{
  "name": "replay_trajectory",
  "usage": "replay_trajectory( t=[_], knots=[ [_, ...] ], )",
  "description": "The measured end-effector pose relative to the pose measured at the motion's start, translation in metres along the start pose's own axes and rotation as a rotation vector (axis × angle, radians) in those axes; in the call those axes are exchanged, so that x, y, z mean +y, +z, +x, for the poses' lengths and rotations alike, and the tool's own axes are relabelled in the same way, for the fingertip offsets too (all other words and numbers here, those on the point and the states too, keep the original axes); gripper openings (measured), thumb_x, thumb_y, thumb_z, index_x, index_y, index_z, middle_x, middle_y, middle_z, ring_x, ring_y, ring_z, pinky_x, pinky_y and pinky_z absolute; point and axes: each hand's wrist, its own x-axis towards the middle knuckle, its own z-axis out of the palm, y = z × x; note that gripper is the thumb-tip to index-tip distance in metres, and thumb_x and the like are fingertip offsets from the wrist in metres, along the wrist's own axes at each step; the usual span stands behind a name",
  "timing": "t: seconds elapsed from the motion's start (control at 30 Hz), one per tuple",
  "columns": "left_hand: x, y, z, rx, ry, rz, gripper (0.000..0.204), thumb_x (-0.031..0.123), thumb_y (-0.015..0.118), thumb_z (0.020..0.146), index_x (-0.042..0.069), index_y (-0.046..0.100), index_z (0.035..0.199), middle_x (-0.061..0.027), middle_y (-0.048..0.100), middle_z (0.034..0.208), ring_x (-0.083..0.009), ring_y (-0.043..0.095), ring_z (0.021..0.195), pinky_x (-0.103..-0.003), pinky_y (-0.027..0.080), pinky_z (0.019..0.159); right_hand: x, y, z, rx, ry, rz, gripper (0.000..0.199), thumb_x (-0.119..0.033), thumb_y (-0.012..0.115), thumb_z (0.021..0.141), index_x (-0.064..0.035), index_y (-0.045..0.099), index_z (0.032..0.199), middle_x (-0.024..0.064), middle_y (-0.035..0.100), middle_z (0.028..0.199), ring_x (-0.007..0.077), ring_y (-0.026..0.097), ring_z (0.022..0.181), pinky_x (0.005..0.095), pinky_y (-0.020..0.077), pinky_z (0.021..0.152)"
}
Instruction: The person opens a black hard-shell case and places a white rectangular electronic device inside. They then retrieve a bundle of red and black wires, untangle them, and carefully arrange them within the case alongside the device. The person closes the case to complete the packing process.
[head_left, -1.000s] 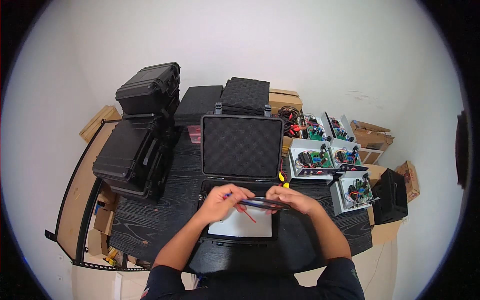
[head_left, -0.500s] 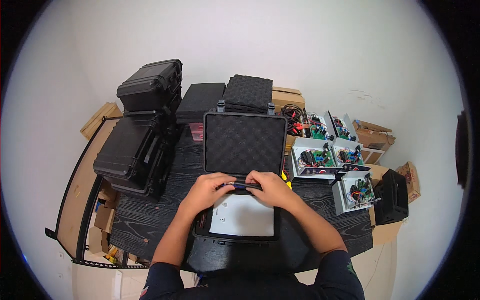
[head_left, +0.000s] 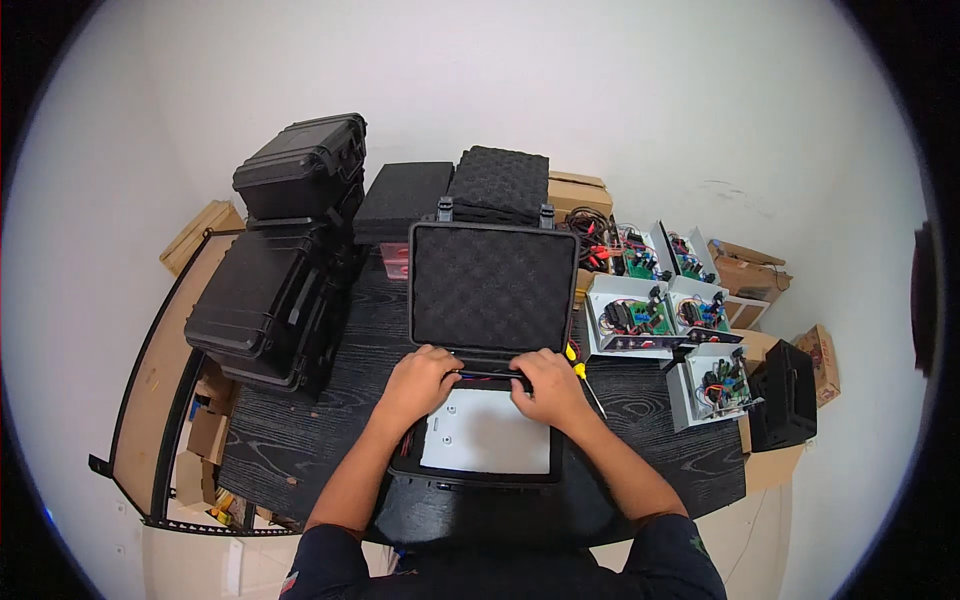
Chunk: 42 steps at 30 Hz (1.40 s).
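Observation:
A black hard-shell case [head_left: 410, 472] lies on the table before me with its lid up. Egg-crate foam [head_left: 494, 292] lines the lid. In the base sits a white panel [head_left: 495, 440] with small round fittings on its left. Along the hinge side, a thin dark strip [head_left: 490, 373] runs between my hands; its kind cannot be made out. My left hand [head_left: 422, 382] is closed at its left end, fingers curled. At the right end my right hand [head_left: 548, 388] is closed too. Red and blue wires show near the strip, partly hidden by my fingers.
Black cases [head_left: 255, 300] are stacked at the left. Foam sheets [head_left: 500, 180] lie behind the lid. Open metal housings with circuit boards [head_left: 632, 318] stand at the right, beside coiled cables [head_left: 588, 235]. A yellow-handled screwdriver [head_left: 579, 368] lies right of the case.
My hands have moved apart along the hinge side, the left one outward to the left. More of the dark strip shows between them. The case stays in place.

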Motion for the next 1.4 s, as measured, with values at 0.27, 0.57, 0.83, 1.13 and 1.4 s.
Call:
replay_trajectory(
  t=[0.27, 0.57, 0.83, 1.13, 1.4],
  knots=[
    [-0.007, 0.002, -0.003, 0.059, 0.045, -0.045, 0.019, 0.009, 0.072, 0.088, 0.003, 0.078, 0.104, -0.0116, 0.075, 0.107, -0.0318, 0.071, 0.100, -0.044, 0.057, 0.094, 0.001, 0.004, -0.014, 0.048, 0.130, 0.079, 0.012, -0.014, 0.075, 0.090, -0.0059, 0.074, 0.099, 0.0111, 0.064, 0.102, 0.0303, 0.064, 0.095, 0.0422, 0.0544, 0.083],
    [-0.012, -0.007, -0.013, -0.004, 0.067, -0.123, 0.025, 0.019, 0.075, 0.088, 0.001, 0.077, 0.105, -0.0154, 0.073, 0.109, -0.0349, 0.071, 0.103, -0.044, 0.055, 0.096, 0.007, 0.007, -0.022, 0.045, 0.030, -0.070, 0.011, -0.018, 0.074, 0.088, -0.0077, 0.076, 0.087, 0.0071, 0.070, 0.084, 0.0281, 0.065, 0.090, 0.0430, 0.0518, 0.080],
    [-0.008, -0.003, -0.023, -0.082, 0.125, -0.083, 0.057, 0.042, 0.067, 0.096, -0.001, 0.065, 0.132, -0.0210, 0.060, 0.135, -0.0396, 0.054, 0.129, -0.048, 0.043, 0.111, 0.001, -0.005, -0.019, 0.012, 0.086, -0.071, 0.010, -0.017, 0.077, 0.084, -0.0072, 0.078, 0.086, 0.0088, 0.074, 0.086, 0.0294, 0.068, 0.087, 0.0432, 0.0533, 0.083],
    [-0.020, -0.009, -0.029, -0.161, 0.068, -0.267, 0.063, 0.043, 0.050, 0.106, -0.003, 0.048, 0.150, -0.0260, 0.042, 0.156, -0.0432, 0.037, 0.146, -0.052, 0.028, 0.123, 0.035, -0.028, 0.030, 0.383, 0.223, 0.195, 0.053, -0.006, 0.073, 0.087, -0.0052, 0.056, 0.138, 0.0216, 0.054, 0.146, 0.0391, 0.052, 0.136, 0.0444, 0.0436, 0.113],
    [0.007, -0.012, -0.062, -0.263, -0.247, -0.065, 0.090, 0.057, 0.041, 0.106, -0.006, 0.014, 0.165, -0.0347, 0.009, 0.171, -0.0459, 0.004, 0.162, -0.060, 0.006, 0.128, 0.066, -0.036, 0.064, 0.298, 0.351, 0.849, 0.089, 0.001, 0.066, 0.097, -0.0072, 0.012, 0.166, 0.0221, 0.047, 0.154, 0.0282, 0.051, 0.140, 0.0412, 0.0427, 0.114]
  ],
)
